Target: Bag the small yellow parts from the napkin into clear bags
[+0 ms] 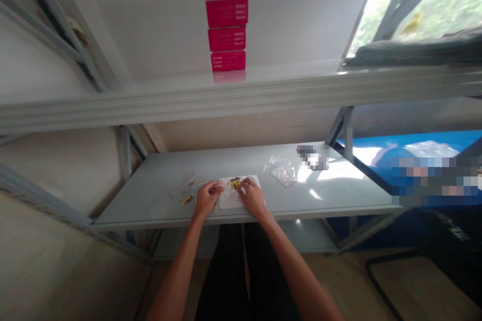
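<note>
Several small yellow and black pieces (235,181) lie in a little heap on a white sheet (231,202) on the shelf. My right hand (252,196) rests at the right side of this sheet, its fingers bent and drawn together at the edge of the heap. At the sheet's left side is my left hand (207,198), thumb and fingertips pinched; whatever they hold is too small to name. Beside it lie clear zip bags (181,192), and a cluster of yellow pieces (187,200) shows there. My left hand partly covers more yellow bits.
A crumpled clear bag (280,170) lies to the right on the grey shelf (143,195), with a blurred-out object (313,156) behind it. Overhead, an upper shelf edge (169,110) carries three stacked pink boxes (227,39). Metal posts (348,133) stand at the sides.
</note>
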### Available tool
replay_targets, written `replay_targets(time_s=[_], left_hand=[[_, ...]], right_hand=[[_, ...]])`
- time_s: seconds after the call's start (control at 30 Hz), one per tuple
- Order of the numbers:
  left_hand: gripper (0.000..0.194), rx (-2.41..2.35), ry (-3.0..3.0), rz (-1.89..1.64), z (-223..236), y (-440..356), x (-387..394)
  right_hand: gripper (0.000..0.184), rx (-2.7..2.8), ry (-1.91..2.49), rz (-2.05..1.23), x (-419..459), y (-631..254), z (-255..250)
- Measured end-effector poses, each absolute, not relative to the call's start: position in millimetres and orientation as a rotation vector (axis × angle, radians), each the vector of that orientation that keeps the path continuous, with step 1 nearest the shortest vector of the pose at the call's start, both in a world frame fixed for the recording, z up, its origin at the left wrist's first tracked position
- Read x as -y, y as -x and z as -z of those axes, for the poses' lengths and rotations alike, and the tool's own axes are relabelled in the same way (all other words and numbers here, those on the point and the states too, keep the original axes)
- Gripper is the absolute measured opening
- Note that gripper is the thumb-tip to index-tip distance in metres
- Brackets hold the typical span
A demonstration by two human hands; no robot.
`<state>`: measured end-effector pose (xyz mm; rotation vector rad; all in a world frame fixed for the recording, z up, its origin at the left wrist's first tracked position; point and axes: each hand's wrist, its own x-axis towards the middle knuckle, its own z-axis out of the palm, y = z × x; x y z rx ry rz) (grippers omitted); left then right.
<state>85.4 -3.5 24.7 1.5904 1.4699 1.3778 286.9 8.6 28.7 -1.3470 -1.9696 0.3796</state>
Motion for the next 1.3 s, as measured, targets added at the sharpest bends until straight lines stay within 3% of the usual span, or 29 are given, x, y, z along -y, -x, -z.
replay_targets(time_s=[0.23, 0.43, 0.63, 0.77, 0.9, 1.1, 1.3], left_hand=[[0.041, -1.463, -1.663, -1.31, -29.7, -86.8, 5.7], [0.044, -1.445, -1.621, -1.353, -33.6, -87.0, 7.9], [0.06, -1.4, -1.608, -1.405, -29.1, -83.0, 6.7], [0.062, -1.336, -1.55, -1.412, -28.0, -82.8, 7.2], [0.061, -1.245, -1.483, -1.406, -30.3, -80.8, 10.2], [0.037, -1.228, -1.516, -1.331, -30.3, -81.0, 9.7], [0.035, -1.276, -1.544, -1.289, -19.9, -80.0, 2.2]], right_hand=[[0.017, 1.865, 1.007, -0.661, -14.6, -275.1, -36.2], [0.019, 1.929, 0.981, -0.677, -8.0, -273.9, -39.6], [0.018, 2.0, 1.055, -0.474, 26.6, -285.8, -83.2], [0.022, 1.973, 0.957, -0.64, 35.1, -286.2, -100.7], [0.025, 1.837, 0.914, -0.822, 11.1, -279.8, -76.5], [0.031, 1.555, 0.859, -1.049, -19.2, -272.1, -24.9], [0.028, 1.453, 0.845, -1.081, -19.4, -271.4, -19.6]])
